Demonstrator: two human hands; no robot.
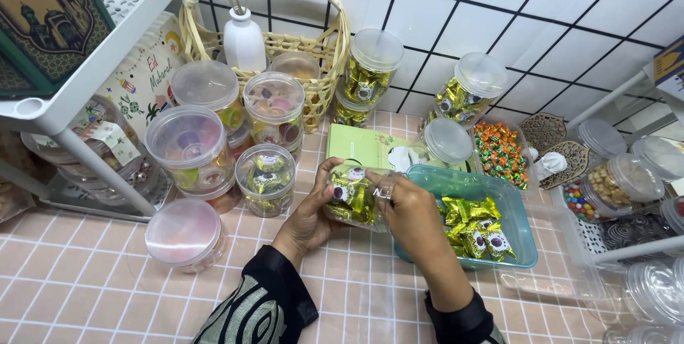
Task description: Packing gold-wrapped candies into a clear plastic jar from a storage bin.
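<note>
Jar (354, 200) of gold-wrapped sweets lies tilted on its side between both hands, held above the pink tiled counter (107, 280) and touching the left rim of the teal tray (524, 233). Its mouth appears to point right, toward the tray; judged, this tilt keeps the opening close to the loose sweets (476, 228) lying in the tray.

Left hand (311, 216) cups the jar from below and from the left; its fingers are curled around the clear wall, closed on it. Right hand (412, 210) covers the jar's right end; thumb and fingers (385, 186) are bent together at the opening, pinched as if on a sweet or the rim. Which of these cannot be told, as the fingertips hide the contact.

Relative to the tray: a green box (360, 146) lies just behind its left corner; a lidded jar (265, 178) and stacked tubs stand to the left, well apart; a wicker basket (324, 52) stands farther behind; a tub of orange-green sweets (501, 153) sits directly behind.
</note>
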